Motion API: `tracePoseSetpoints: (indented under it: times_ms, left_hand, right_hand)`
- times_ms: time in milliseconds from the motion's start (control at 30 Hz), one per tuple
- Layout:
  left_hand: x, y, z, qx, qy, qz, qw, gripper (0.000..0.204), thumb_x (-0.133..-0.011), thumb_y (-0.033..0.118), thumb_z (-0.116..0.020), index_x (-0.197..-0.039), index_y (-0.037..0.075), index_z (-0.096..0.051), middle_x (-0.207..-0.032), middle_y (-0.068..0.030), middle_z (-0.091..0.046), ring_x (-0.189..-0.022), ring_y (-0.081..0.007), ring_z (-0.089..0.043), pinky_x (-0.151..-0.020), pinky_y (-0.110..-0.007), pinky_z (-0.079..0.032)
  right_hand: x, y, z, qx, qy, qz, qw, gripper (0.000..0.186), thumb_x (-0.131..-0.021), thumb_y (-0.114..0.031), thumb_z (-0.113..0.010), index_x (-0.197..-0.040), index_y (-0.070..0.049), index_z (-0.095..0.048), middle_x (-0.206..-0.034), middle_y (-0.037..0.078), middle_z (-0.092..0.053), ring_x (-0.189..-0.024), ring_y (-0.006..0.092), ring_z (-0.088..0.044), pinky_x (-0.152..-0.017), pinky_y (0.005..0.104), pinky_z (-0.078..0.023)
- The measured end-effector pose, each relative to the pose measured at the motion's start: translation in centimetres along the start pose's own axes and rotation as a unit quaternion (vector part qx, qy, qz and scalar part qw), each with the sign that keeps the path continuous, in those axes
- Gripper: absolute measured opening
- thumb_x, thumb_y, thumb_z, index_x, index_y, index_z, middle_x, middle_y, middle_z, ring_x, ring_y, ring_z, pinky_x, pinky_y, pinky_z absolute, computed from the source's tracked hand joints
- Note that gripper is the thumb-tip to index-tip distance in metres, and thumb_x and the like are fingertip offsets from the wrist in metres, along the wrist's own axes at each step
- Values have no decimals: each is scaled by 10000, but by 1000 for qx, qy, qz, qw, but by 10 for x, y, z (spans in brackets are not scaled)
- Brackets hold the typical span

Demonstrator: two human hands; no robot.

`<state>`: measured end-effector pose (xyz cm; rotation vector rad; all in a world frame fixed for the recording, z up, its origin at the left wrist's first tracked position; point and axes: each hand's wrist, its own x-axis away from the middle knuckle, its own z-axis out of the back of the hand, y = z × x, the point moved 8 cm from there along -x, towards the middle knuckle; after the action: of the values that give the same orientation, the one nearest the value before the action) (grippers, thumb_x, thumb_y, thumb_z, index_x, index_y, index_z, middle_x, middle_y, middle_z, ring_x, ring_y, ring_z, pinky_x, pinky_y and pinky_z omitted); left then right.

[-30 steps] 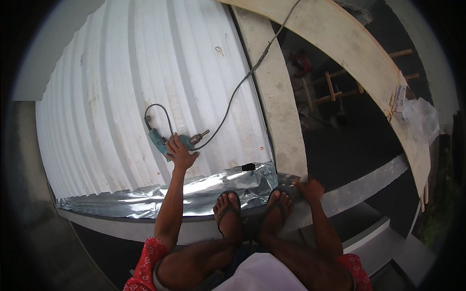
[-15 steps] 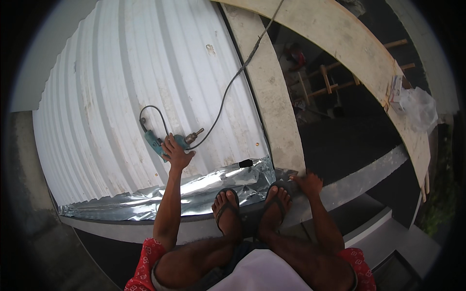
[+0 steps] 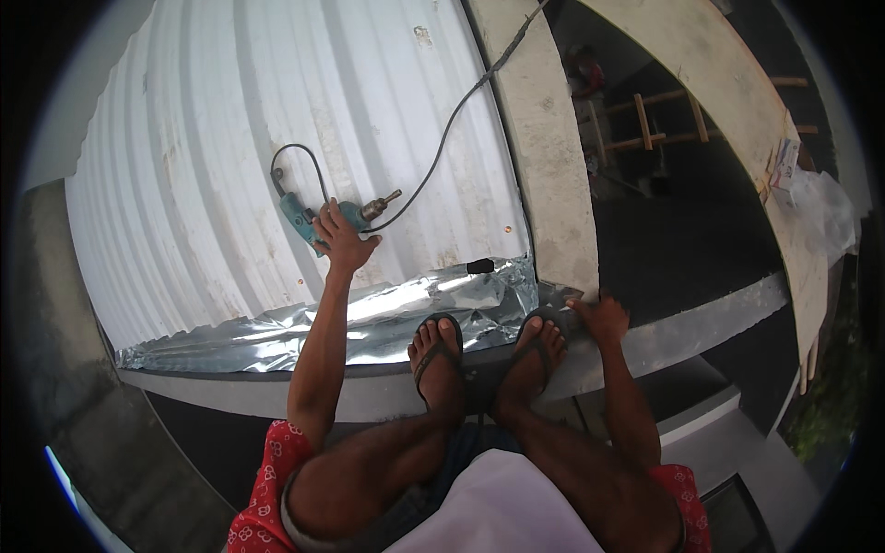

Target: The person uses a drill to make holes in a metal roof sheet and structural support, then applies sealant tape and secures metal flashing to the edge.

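Note:
A teal power drill (image 3: 301,219) with a metal chuck lies on its side on white ribbed roofing (image 3: 212,138). My left hand (image 3: 343,241) reaches over its body, fingers closed across it and thumb out to the right. From the drill's handle a dark cord (image 3: 441,138) loops round and runs up to the top right. Off to the right, my right hand (image 3: 604,320) leans on the grey concrete ledge (image 3: 701,313), thumb apart from the fingers and nothing seen in it. Wrinkled silver foil (image 3: 387,318) covers the roofing's near edge, with a small black object (image 3: 480,266) at its upper border.
My sandaled feet (image 3: 438,355) stand on the ledge beside the foil. A pale concrete beam (image 3: 544,138) borders a deep dark opening with wooden framing (image 3: 643,122) and a person (image 3: 585,74) below. On the curved far rim sit a clear plastic bag (image 3: 823,212) and a small box (image 3: 785,161).
The view has shifted, so the roof, foil and ledge appear higher and somewhat farther right. My left hand stays on the drill, and my right hand stays on the ledge.

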<state>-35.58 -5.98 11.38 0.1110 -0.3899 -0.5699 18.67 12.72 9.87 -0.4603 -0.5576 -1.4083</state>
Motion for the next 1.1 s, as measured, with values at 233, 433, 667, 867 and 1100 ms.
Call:
tracePoseSetpoints:
  times_ms: [233,433,667,867,1100]
  left_hand:
    - [0,1,-2,1,6,-9,1000,1295,-651,312,-927,-1580,75,-57,-1603,-224,-90,-1473,-539,-32,-1055,-799,-140]
    - [1,4,-1,8,2,-3,1000,1296,-651,291,-932,-1582,80,-54,-1614,-194,-86,-1478,-539,-24,-1060,-802,-140]
    - [0,1,-2,4,4,2,1000,1282,-655,270,-933,-1584,97,-65,-1625,-173,-97,-1489,-521,-30,-1081,-784,-132]
    - [1,0,-2,-7,15,6,1000,1277,-656,273,-934,-1585,102,-75,-1618,-171,-118,-1488,-519,-41,-1078,-789,-141]
    - [2,-2,1,1,21,6,1000,1274,-658,271,-935,-1585,101,-77,-1615,-173,-131,-1486,-521,-46,-1076,-793,-141]
  right_hand:
    - [0,5,1,18,58,16,998,992,-609,-839,-700,-1229,-68,-645,-1093,205,-713,-1084,399,-669,-962,529,-478]
    - [0,6,6,-36,42,3,998,949,-567,-818,-745,-1126,-54,-685,-1053,229,-718,-1065,411,-674,-961,536,-483]
    - [-1,8,1,-53,28,5,998,954,-578,-811,-743,-1153,-52,-684,-1079,223,-720,-1076,379,-680,-1019,522,-446]
    - [2,4,4,-31,31,2,999,949,-576,-811,-745,-1142,-51,-692,-1050,230,-724,-1036,369,-698,-1012,528,-452]
    - [5,2,2,-29,30,1,999,954,-576,-825,-736,-1131,-50,-698,-1010,227,-730,-1000,372,-710,-997,528,-461]
